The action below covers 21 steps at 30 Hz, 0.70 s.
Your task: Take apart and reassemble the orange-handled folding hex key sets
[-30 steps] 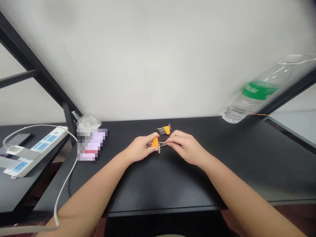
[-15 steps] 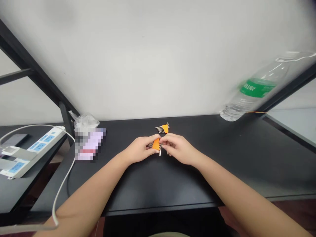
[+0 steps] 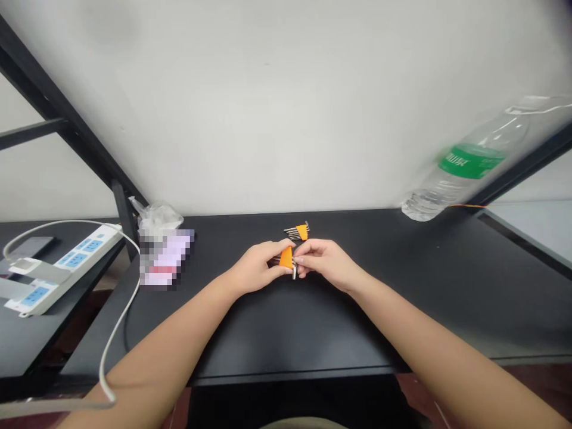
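My left hand (image 3: 259, 266) is closed around an orange holder with metal hex keys (image 3: 286, 258), held just above the black table (image 3: 402, 280). My right hand (image 3: 324, 262) meets it from the right, its fingers pinched on the keys sticking out of the holder. A second orange hex key set (image 3: 298, 232) lies on the table just behind both hands.
A clear water bottle with a green label (image 3: 465, 164) leans at the back right. At the left lie a crumpled plastic bag (image 3: 154, 215) and a blurred package (image 3: 164, 258). On a lower surface at the far left: a white power strip (image 3: 58, 268) with a cable (image 3: 117, 322).
My right hand has slid left along the keys, from their tips up against the orange holder. My left hand has kept its grip.
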Available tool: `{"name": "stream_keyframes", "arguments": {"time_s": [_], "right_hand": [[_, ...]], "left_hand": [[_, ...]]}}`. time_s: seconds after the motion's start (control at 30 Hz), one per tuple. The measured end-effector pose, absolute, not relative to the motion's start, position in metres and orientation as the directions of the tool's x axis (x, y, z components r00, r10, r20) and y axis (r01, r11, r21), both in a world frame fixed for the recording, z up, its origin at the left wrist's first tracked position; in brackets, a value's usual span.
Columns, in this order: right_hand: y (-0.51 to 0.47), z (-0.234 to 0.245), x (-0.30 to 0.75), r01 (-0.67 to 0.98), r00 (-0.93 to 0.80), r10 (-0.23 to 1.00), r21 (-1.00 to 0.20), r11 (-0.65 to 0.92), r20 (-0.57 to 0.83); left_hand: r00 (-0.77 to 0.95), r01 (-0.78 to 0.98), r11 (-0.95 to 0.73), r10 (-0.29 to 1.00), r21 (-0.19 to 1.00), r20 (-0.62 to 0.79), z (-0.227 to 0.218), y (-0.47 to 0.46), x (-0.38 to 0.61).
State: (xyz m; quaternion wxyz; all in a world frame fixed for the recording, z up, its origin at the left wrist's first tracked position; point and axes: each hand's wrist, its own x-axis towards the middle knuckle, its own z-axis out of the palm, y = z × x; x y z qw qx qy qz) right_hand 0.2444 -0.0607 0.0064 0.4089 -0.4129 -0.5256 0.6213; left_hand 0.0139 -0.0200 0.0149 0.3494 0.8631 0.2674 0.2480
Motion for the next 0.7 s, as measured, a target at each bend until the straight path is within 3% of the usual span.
{"name": "stream_keyframes", "arguments": {"time_s": [0.3,0.43,0.5,0.6,0.7], "right_hand": [[-0.06,0.003,0.239,-0.037,-0.358,0.933,-0.997,-0.062,-0.045],[-0.059,0.003,0.239,0.143,-0.341,0.94,-0.989,0.035,-0.016],[-0.058,0.005,0.243,0.338,-0.29,0.952,-0.92,0.2,0.1],[-0.055,0.005,0.254,0.6,-0.253,0.923,-0.701,0.385,0.291],[-0.053,0.0,0.266,0.701,-0.343,0.901,-0.565,0.434,0.267]], "left_hand": [[0.743,0.232,-0.533,0.637,0.813,0.206,0.021,-0.024,0.016],[0.736,0.275,-0.532,0.652,0.801,0.18,0.02,-0.02,0.014],[0.716,0.293,-0.506,0.679,0.811,0.165,0.017,-0.015,0.012],[0.673,0.33,-0.474,0.725,0.816,0.149,0.014,-0.008,0.007],[0.66,0.374,-0.459,0.742,0.806,0.116,0.015,-0.005,0.004]]}}
